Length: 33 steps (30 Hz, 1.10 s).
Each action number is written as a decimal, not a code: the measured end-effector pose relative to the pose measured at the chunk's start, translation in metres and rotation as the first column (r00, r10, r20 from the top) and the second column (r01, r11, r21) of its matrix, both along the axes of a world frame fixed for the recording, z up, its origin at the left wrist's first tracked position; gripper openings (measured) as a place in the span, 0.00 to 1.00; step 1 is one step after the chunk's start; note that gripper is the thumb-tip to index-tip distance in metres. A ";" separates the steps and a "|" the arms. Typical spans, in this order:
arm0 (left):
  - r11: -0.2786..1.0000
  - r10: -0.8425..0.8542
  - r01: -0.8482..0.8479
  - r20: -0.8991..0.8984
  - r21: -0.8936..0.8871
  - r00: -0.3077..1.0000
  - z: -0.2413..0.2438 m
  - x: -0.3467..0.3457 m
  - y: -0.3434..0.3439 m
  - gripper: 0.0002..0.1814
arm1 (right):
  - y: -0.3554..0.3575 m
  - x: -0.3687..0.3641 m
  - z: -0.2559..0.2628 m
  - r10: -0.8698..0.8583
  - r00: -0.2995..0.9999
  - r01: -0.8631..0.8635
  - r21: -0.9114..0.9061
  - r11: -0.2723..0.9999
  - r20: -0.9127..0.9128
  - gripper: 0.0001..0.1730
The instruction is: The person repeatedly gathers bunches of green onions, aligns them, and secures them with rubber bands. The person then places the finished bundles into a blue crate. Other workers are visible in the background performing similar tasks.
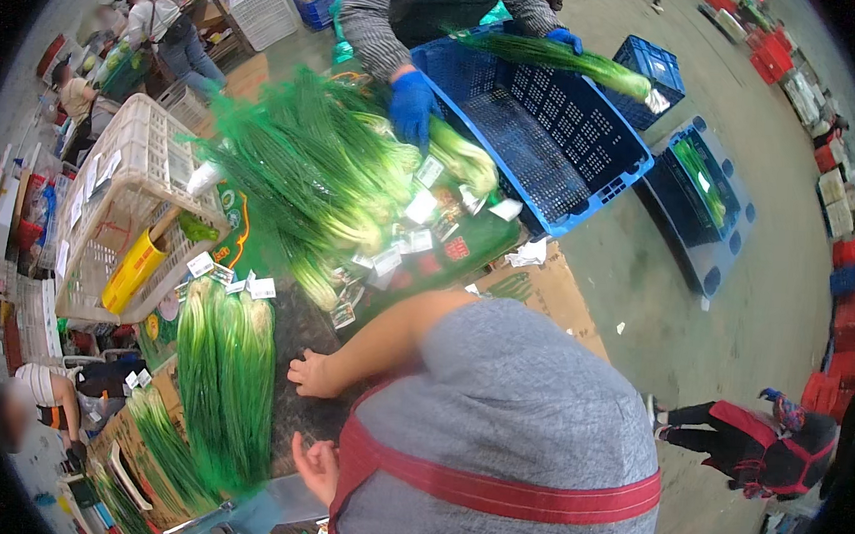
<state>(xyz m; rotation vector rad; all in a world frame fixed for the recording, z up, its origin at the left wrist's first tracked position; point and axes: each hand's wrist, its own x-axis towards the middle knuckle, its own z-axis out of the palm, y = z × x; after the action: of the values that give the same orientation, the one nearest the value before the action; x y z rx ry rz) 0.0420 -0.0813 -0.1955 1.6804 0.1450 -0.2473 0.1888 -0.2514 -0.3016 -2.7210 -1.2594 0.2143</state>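
Note:
My right hand (311,374) rests on the dark tabletop (294,413), its fingers slightly curled and holding nothing. Below it in the picture, my left hand (316,466) is palm up beside the red apron, index finger extended, with nothing held. Left of both hands lie labelled bunches of green onions (226,372), roots towards the picture's top. Thinner bunches (167,435) lie beyond. A large pile of green onions (323,165) with white tags spreads over the green printed surface. Part of my left hand is hidden by the apron.
Across the table, a co-worker's blue-gloved hand (413,112) touches the pile; the other (566,40) holds a bunch over a blue crate (530,141). A white crate (130,205) holds a yellow roll (133,271). Another blue crate (704,188) stands on the floor. Several people are around.

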 end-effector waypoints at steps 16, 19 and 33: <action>0.990 0.142 -0.142 -0.002 0.004 0.990 -0.002 -0.013 0.004 0.31 | -0.001 -0.004 0.012 -0.038 0.997 0.038 -0.007 0.999 -0.070 0.21; 0.981 0.190 -0.190 -0.008 0.022 0.982 0.001 -0.017 0.001 0.31 | 0.003 -0.009 0.014 -0.039 0.994 0.039 0.000 0.999 -0.101 0.20; 0.932 0.361 -0.361 -0.006 0.002 0.932 -0.015 -0.090 0.004 0.21 | -0.007 0.108 0.074 -0.038 0.997 0.068 0.460 0.885 -0.074 0.16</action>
<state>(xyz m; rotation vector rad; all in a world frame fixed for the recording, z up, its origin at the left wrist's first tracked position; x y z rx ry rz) -0.0481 -0.0773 -0.2100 1.6198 0.4543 0.0258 0.2970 -0.2586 -0.2274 -2.3128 -1.0531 -0.0102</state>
